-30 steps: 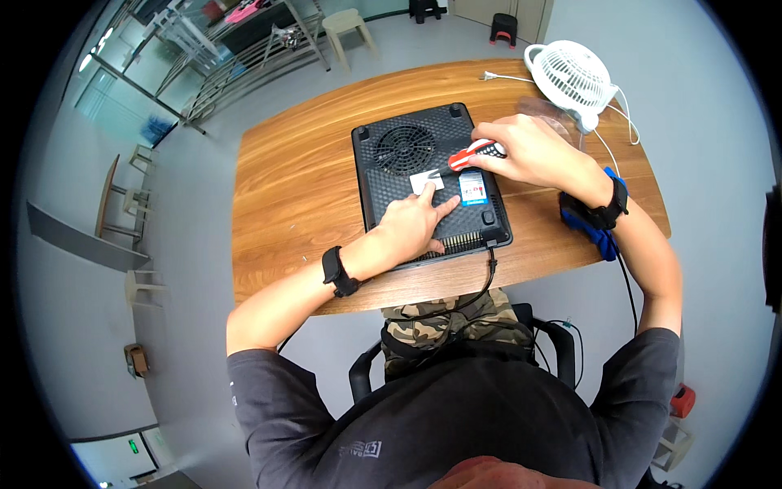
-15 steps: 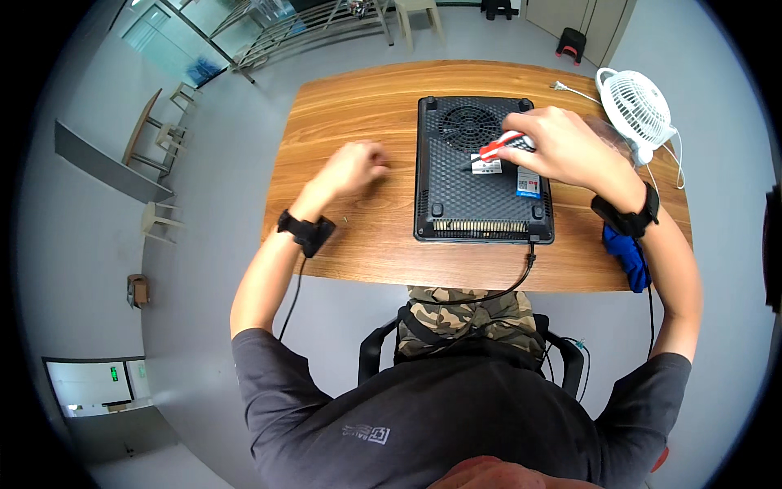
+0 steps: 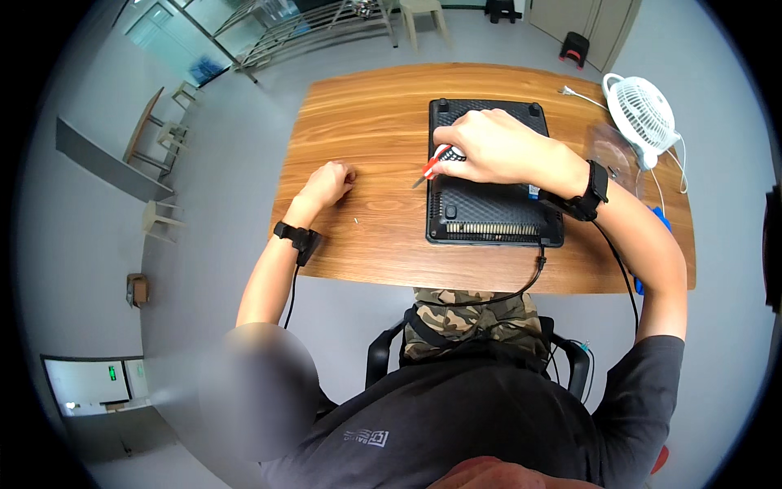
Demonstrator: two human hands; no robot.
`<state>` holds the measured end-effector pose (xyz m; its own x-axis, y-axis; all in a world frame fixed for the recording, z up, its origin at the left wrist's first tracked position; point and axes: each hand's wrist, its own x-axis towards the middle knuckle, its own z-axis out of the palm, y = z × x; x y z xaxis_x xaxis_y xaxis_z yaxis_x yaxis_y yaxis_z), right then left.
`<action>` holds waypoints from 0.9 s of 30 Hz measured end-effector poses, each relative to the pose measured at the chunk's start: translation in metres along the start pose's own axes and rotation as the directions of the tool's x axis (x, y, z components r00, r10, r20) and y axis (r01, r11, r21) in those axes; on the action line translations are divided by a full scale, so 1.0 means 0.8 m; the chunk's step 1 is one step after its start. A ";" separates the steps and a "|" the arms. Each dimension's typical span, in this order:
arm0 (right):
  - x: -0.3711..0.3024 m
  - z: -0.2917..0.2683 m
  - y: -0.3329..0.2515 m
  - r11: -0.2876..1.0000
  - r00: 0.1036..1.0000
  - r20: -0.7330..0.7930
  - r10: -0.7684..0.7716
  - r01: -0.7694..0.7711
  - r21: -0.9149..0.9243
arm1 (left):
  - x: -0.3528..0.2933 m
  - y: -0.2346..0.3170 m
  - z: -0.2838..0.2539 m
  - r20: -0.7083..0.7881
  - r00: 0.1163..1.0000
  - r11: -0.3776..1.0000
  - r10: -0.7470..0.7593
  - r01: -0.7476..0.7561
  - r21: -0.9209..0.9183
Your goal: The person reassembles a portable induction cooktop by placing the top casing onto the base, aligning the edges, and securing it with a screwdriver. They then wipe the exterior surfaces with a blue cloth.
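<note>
A black induction cooktop (image 3: 497, 213) lies upside down on the wooden table, its rubber feet and vent slots showing. Over its left part, my right hand (image 3: 489, 145) grips a red, white and black screwdriver (image 3: 435, 165). The shaft slants down to the left, its tip just past the cooktop's left edge; whether it touches anything I cannot tell. Left of the cooktop, my left hand (image 3: 327, 184) is at the tabletop with its fingers curled in. What those fingers hold, if anything, is hidden. A tiny pale piece, perhaps a screw (image 3: 356, 220), lies close to that hand.
At the table's (image 3: 366, 253) right far corner stands a white fan (image 3: 643, 114) with its cord and plug. Beside it is a clear plastic tray (image 3: 607, 147) with small bits. Blue cloth (image 3: 639, 285) shows behind my right forearm. The cooktop's black cord (image 3: 533, 279) hangs over the front edge.
My right hand has moved left with the screwdriver, from above the cooktop's middle to its left edge. My left hand has drawn a little left and nearer, away from the cooktop.
</note>
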<state>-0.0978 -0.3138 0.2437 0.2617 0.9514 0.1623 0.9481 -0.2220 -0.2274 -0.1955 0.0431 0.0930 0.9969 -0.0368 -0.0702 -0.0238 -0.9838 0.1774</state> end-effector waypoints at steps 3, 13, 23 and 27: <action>-0.005 0.004 0.006 1.000 0.999 -0.027 -0.027 0.027 -0.007 | 0.008 -0.005 0.010 -0.036 0.999 1.000 0.016 -0.016 0.015; -0.028 0.000 0.023 1.000 0.997 -0.073 0.020 -0.020 -0.010 | 0.030 0.047 -0.008 -0.084 0.985 0.951 0.148 -0.165 -0.263; -0.088 -0.040 0.039 0.992 0.985 -0.133 0.111 -0.117 -0.040 | 0.057 0.211 -0.037 0.129 0.973 0.583 0.191 -0.006 -0.812; -0.117 -0.057 0.040 0.976 0.977 -0.103 0.189 -0.198 -0.088 | 0.075 0.231 -0.033 0.129 0.967 0.536 0.220 -0.009 -0.844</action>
<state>-0.0837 -0.4199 0.2649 0.4530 0.8653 0.2145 0.8897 -0.4238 -0.1695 -0.1380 -0.1365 0.1471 0.9489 -0.2744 -0.1558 0.0423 -0.3787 0.9246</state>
